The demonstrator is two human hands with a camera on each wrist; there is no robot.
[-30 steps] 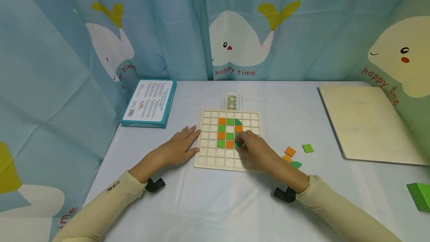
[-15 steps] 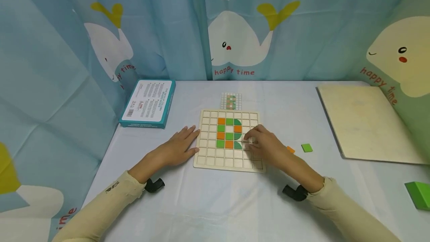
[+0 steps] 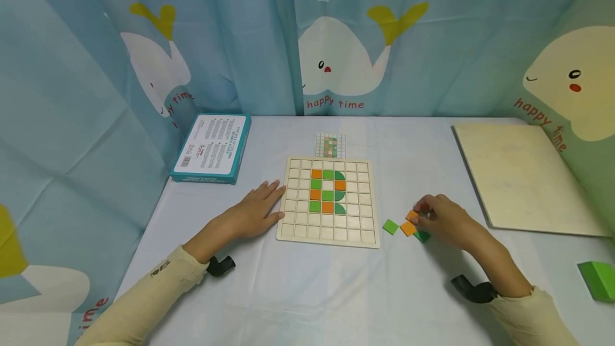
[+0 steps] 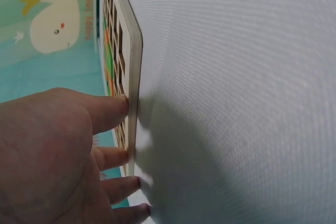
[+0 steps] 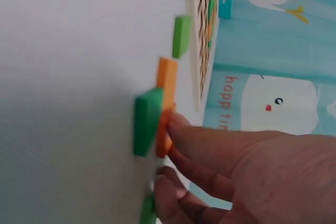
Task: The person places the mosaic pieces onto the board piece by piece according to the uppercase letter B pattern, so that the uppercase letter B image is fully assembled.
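Observation:
A wooden grid board (image 3: 298, 228) lies mid-table, with orange, light green and dark green tiles set in its middle columns. My left hand (image 3: 257, 210) rests at the board's left edge, fingers spread; the left wrist view has the thumb against the board's side. To the right of the board, my right hand (image 3: 444, 220) pinches an orange square tile (image 5: 164, 135) between thumb and index finger, low over the loose pieces. Beside it lie another orange square (image 3: 408, 228), a light green square (image 3: 391, 227) and a dark green curved piece (image 3: 422, 236). Another green piece (image 5: 148, 211) shows under the fingers.
Behind the board lies a small pattern card (image 3: 330, 146). A teal box (image 3: 211, 148) sits at the back left. A large pale board (image 3: 533, 175) lies at the right, with a green block (image 3: 598, 281) near the right edge. Curtains surround the table.
My right hand has left the board and moved right to the loose tiles, uncovering the dark green curved pieces in the grid. My left hand stays at the board's edge.

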